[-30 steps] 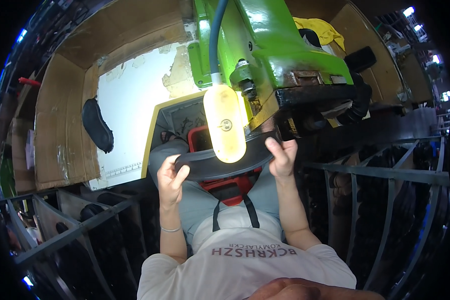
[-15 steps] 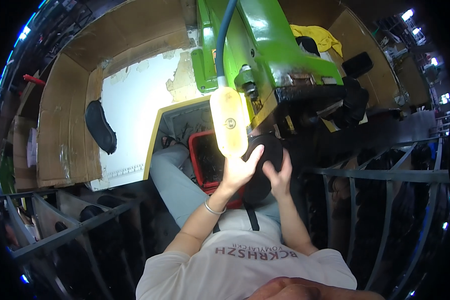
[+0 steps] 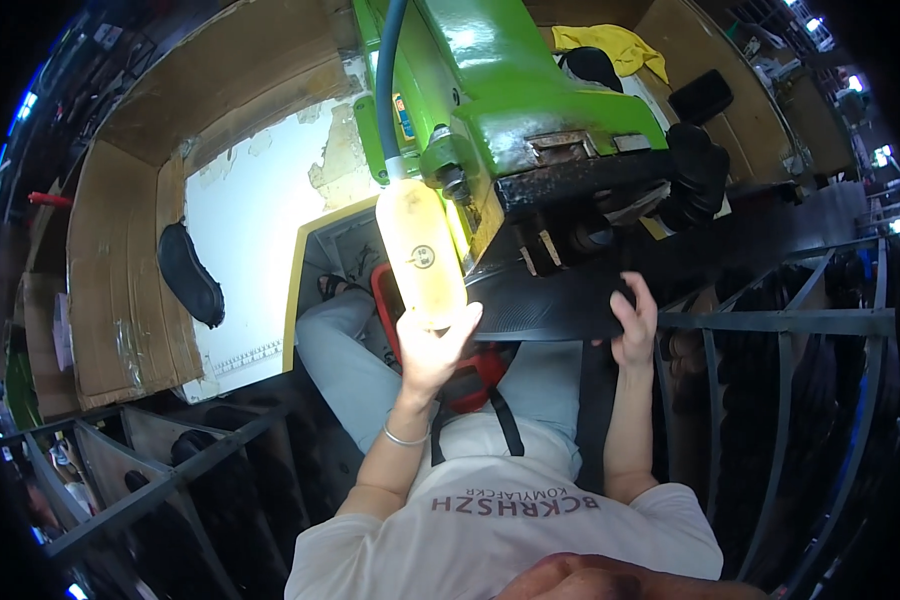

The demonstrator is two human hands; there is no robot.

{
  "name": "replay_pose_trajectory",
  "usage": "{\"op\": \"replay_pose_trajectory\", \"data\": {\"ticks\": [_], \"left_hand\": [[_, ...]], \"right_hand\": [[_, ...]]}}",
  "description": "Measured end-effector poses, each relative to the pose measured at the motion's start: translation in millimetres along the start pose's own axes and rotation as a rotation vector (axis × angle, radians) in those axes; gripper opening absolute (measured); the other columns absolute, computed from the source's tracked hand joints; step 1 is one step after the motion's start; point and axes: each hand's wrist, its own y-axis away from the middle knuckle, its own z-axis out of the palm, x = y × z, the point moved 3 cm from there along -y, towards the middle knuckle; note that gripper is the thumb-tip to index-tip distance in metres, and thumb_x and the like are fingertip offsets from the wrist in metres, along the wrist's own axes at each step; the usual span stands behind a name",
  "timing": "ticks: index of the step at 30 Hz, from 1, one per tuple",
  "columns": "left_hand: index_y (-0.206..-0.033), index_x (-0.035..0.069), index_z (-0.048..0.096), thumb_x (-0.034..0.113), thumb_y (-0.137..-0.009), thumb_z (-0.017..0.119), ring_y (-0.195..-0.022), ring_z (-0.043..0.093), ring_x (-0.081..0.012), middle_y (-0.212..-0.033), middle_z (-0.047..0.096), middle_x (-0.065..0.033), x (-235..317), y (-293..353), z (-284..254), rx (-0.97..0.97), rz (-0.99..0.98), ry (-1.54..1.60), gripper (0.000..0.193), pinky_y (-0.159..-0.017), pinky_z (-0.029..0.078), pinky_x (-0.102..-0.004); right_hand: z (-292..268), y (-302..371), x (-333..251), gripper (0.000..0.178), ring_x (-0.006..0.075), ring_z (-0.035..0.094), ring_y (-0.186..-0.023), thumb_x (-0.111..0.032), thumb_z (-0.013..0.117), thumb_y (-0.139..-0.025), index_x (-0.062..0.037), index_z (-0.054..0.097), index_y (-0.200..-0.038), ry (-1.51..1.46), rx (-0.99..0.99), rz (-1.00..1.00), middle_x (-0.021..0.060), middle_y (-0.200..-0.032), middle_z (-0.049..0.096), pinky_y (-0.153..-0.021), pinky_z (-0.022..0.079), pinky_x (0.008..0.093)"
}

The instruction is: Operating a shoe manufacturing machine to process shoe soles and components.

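Observation:
A black shoe sole (image 3: 540, 305) with fine ridges lies crosswise between my hands, just below the head of a green machine (image 3: 530, 100). My left hand (image 3: 435, 350) is closed on its left end, under a glowing yellow lamp (image 3: 420, 255) that covers part of the fingers. At the other end, my right hand (image 3: 634, 325) curls around the sole with its thumb near the top face. The machine's dark working head (image 3: 580, 195) overhangs the sole's far edge; whether they touch I cannot tell.
Another black sole (image 3: 190, 275) lies on the white tabletop (image 3: 260, 200) at left, within cardboard walls (image 3: 120, 270). A red bin (image 3: 383, 290) stands below, between my legs. Metal racks (image 3: 780, 322) with dark pieces flank me. A yellow cloth (image 3: 615, 50) sits behind the machine.
The sole has turned from roughly upright to crosswise. My hands have moved apart, the right one outward to the right. The whole view has shifted slightly.

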Motion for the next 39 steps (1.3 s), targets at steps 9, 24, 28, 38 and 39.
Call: {"op": "replay_pose_trajectory", "data": {"ticks": [9, 24, 28, 38, 39], "left_hand": [[-0.100, -0.005, 0.058, -0.004, -0.078, 0.066, -0.084, 0.061, -0.0132, -0.092, 0.065, -0.0092, 22.9, 6.7, -59.8, 0.116, -0.030, 0.070, 0.024, -0.079, 0.048, -0.0246], [-0.093, -0.002, 0.066, 0.007, -0.074, 0.076, -0.073, 0.061, -0.0085, -0.085, 0.068, -0.0053, -71.0, 81.5, -7.1, -0.234, -0.341, -0.289, 0.023, -0.065, 0.050, -0.0238], [-0.093, -0.002, 0.066, 0.017, -0.075, 0.077, -0.064, 0.061, -0.0089, -0.076, 0.067, -0.0078, -58.9, 75.8, 5.3, -0.341, -0.202, -0.383, 0.028, -0.059, 0.049, -0.0254], [-0.095, -0.002, 0.059, 0.009, -0.090, 0.059, -0.066, 0.052, -0.0069, -0.086, 0.059, -0.0042, 4.4, 6.2, -144.7, 0.324, 0.129, -0.562, 0.012, -0.058, 0.045, -0.0205], [-0.096, -0.002, 0.060, 0.008, -0.089, 0.059, -0.065, 0.051, -0.0063, -0.088, 0.060, -0.0042, 5.9, 6.0, -125.7, 0.220, 0.081, -0.537, 0.013, -0.057, 0.044, -0.0199]], "right_hand": [[51.3, -45.3, 25.7, 0.031, 0.0097, 0.054, -0.093, -0.006, 0.061, -0.083, 0.0007, 0.049, -0.111, 0.044, -0.367, -0.013, 0.0066, -0.105, 0.057, -0.083, 0.043, 0.0238], [137.4, -36.5, 17.9, 0.070, 0.0128, 0.064, -0.076, 0.003, 0.077, -0.067, 0.0041, 0.036, -0.124, -0.020, -0.361, -0.074, 0.0101, -0.093, 0.065, -0.068, 0.052, 0.0234], [102.8, -28.0, 0.3, 0.053, 0.0020, 0.047, -0.060, -0.007, 0.080, -0.069, 0.0003, 0.049, -0.111, 0.479, -0.370, -0.149, 0.0022, -0.073, 0.058, -0.052, 0.037, 0.0174], [-15.9, -3.2, -78.7, 0.043, 0.0016, 0.055, -0.069, -0.005, 0.066, -0.084, 0.0019, 0.045, -0.121, 0.259, 0.300, -0.382, 0.0022, -0.083, 0.064, -0.052, 0.039, 0.0145], [-13.9, -2.9, -70.6, 0.044, 0.0020, 0.055, -0.073, -0.004, 0.066, -0.084, 0.0021, 0.045, -0.122, 0.291, 0.199, -0.389, 0.0023, -0.084, 0.064, -0.058, 0.041, 0.0150]]}}
